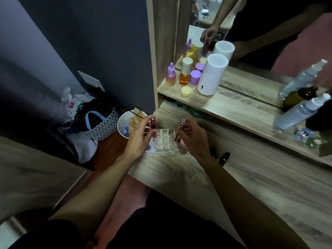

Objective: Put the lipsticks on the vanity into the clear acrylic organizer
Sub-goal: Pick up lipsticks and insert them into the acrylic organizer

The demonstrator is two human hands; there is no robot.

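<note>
Holding a red lipstick [153, 127] upright, the left hand [138, 139] has its fingers pinched round the tube, long axis running near vertical with the darker cap end up and the pink lower end just above the left edge of the organizer [164, 141]. The right hand [193, 139] grips a clear, faceted lipstick [180, 127], tilted so its top leans up and away from the person and its lower end slants down toward the organizer's right side; fingers are closed on it. The organizer sits on the worktop [251, 186] between the two hands, near the worktop's left edge, its empty square cells showing in rows. Whether either tube's tip is already inside a cell, I cannot tell.

Two black lipsticks [224, 158] lie on the worktop just right of the right forearm, long axes pointing roughly away from the person. One is partly hidden by the arm.

On the shelf [233, 105] above stand purple and amber bottles [185, 74], a white cylinder [212, 74] and spray bottles [301, 110] at the far right, backed by a mirror [251, 51]. A white bowl [124, 126] sits off to the left, below the worktop's level.
</note>
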